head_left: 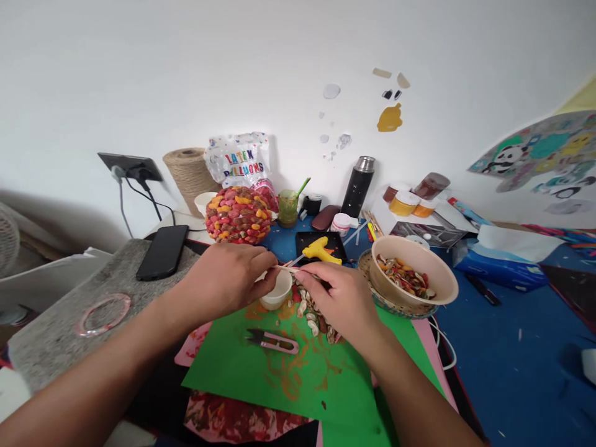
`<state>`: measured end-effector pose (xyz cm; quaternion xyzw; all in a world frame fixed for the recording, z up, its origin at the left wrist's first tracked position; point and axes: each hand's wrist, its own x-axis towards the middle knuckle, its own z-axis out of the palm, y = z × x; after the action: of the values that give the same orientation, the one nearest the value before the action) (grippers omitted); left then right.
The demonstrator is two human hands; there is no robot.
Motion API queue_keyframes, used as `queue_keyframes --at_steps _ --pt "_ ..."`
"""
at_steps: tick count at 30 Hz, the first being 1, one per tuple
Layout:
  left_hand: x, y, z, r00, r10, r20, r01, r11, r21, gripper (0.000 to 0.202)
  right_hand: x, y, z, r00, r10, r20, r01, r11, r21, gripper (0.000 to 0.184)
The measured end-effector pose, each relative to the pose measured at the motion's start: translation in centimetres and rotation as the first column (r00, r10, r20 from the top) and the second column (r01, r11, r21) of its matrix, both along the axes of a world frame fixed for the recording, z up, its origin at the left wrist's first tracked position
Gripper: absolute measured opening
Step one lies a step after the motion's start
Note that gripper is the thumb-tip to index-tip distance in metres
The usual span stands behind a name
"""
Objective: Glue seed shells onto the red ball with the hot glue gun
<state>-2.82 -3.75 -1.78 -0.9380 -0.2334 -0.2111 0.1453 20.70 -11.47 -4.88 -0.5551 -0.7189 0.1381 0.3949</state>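
Note:
My left hand and my right hand meet above a small white cup. Both have their fingers pinched on a thin pale strip stretched between them; its exact kind is too small to make out. Beside my right hand lies a pile of pale shell pieces, apparently peanut shells. Thread snips with a pink handle rest below on a paint-smeared green sheet. Behind my hands are a ball covered in painted shell pieces and a yellow glue gun, partly over a black tray.
At right, a beige bowl of coloured shells sits on a round woven base. A black flask, paint jars and a tissue pack stand behind. At left are a phone, twine spool and clear pink bracelet.

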Motion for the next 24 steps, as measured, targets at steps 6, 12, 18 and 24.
queue_keyframes --at_steps 6,12,18,24 --pt "0.3 0.1 -0.6 0.998 0.06 0.008 -0.06 0.995 -0.079 0.032 0.3 0.1 0.0 0.996 -0.027 0.08 0.026 1.0 0.005 0.028" --pt "0.7 -0.1 -1.0 0.995 0.095 0.035 -0.09 0.989 -0.12 0.031 0.5 0.2 -0.2 0.993 -0.044 0.106 0.044 0.999 -0.001 0.031" --pt "1.0 0.0 -1.3 0.99 0.142 0.028 -0.136 0.978 -0.158 0.027 0.4 0.2 -0.3 0.99 -0.067 0.126 0.067 0.998 0.006 0.028" --pt "1.1 -0.1 -1.7 0.986 0.167 0.019 -0.161 0.97 -0.182 0.031 0.4 0.3 -0.2 0.986 -0.077 0.146 0.078 0.997 0.002 0.03"
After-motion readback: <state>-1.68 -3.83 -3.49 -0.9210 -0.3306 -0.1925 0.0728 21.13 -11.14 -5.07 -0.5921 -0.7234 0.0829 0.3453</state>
